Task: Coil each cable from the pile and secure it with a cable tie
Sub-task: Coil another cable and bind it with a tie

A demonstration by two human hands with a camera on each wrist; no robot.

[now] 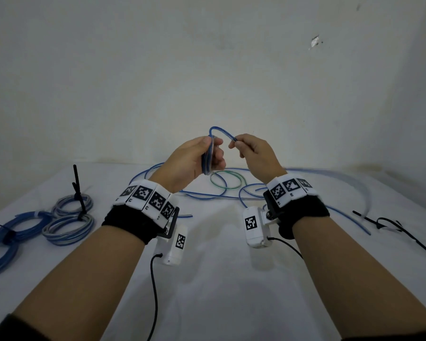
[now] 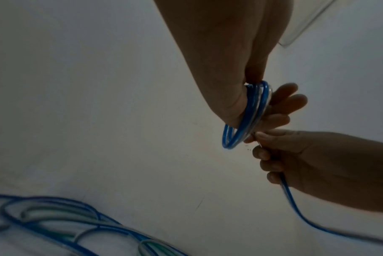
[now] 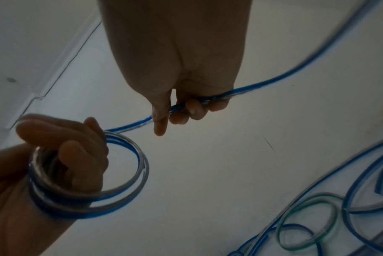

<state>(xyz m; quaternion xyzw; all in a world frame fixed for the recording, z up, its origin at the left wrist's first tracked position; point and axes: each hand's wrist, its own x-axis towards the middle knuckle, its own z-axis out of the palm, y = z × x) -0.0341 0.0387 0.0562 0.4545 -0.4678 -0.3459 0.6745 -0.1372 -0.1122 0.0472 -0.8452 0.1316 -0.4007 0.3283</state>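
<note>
Above the table my left hand grips a small coil of blue cable, its loops running between thumb and fingers. The same coil shows as a ring in the right wrist view and edge-on as the coil in the left wrist view. From it a short arc of cable rises to my right hand, which pinches the free run of cable and lets it trail down to the table. The loose pile of blue cables, with a green loop, lies beyond my wrists.
Three tied coils lie at the left of the white table, black tie tails sticking up. Spare black cable ties lie at the right. A clear tube curves along the back right. A wall stands close behind.
</note>
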